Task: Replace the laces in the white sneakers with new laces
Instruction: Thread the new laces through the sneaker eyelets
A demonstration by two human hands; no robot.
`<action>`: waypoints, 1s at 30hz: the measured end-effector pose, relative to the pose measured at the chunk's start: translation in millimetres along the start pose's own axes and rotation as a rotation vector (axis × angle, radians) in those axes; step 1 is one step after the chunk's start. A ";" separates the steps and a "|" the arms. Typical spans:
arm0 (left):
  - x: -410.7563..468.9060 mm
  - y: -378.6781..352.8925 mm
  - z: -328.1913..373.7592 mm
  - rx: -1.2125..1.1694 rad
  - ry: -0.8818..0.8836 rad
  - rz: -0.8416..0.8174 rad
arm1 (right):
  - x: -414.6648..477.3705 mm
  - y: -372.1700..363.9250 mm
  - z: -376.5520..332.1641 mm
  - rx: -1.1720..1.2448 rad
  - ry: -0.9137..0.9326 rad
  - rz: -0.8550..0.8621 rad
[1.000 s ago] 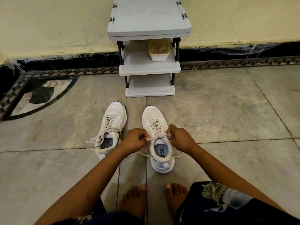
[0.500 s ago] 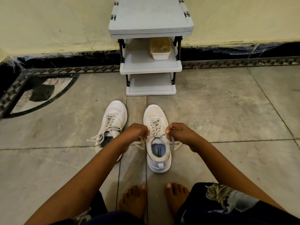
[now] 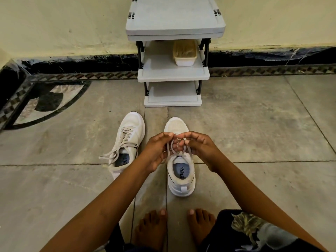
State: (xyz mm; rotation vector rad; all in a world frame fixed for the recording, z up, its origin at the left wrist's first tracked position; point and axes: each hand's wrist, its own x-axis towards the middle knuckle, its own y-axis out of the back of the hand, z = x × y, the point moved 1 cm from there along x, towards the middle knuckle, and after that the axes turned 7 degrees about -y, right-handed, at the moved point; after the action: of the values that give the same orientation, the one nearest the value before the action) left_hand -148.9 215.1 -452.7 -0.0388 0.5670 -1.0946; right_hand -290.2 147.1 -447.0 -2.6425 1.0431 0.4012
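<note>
Grey stone floor tiles (image 3: 254, 133) run up to a pale wall (image 3: 54, 24) with a dark marble skirting. A small grey three-tier rack (image 3: 172, 74) stands against that wall, and a cream tub (image 3: 184, 51) sits on its middle shelf.

Head view: one white sneaker (image 3: 181, 180) stands upright on the floor just ahead of the person's bare feet (image 3: 152, 228), toe pointing to the rack. Both hands meet above its tongue. The left hand (image 3: 156, 150) has its fingers curled and pinches a strand of the pale lace (image 3: 169, 150). The right hand (image 3: 200, 148), also curled, pinches the other strand, which loops between the two hands. The fingertips nearly touch over the eyelets.

A second sneaker (image 3: 128, 140) lies just to the left, tilted outward, with its loose lace ends (image 3: 109, 155) trailing onto the tile. Neither hand touches it.
</note>
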 end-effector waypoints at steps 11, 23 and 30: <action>-2.5 -6.3 -4.1 0.273 -0.060 0.008 | 4.1 2.0 5.9 -0.358 -0.002 0.092; -3.6 -2.7 -4.5 0.478 -0.216 -0.127 | 5.7 -7.6 6.5 -0.344 -0.023 0.032; 1.8 -4.4 -6.0 0.462 -0.247 -0.049 | 7.6 -1.7 13.3 -0.227 -0.201 0.095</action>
State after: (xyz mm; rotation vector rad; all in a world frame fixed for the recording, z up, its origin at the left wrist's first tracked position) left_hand -154.6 213.0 -457.2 0.2122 0.0841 -1.2257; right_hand -285.8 148.2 -461.7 -2.6789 1.1183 0.8333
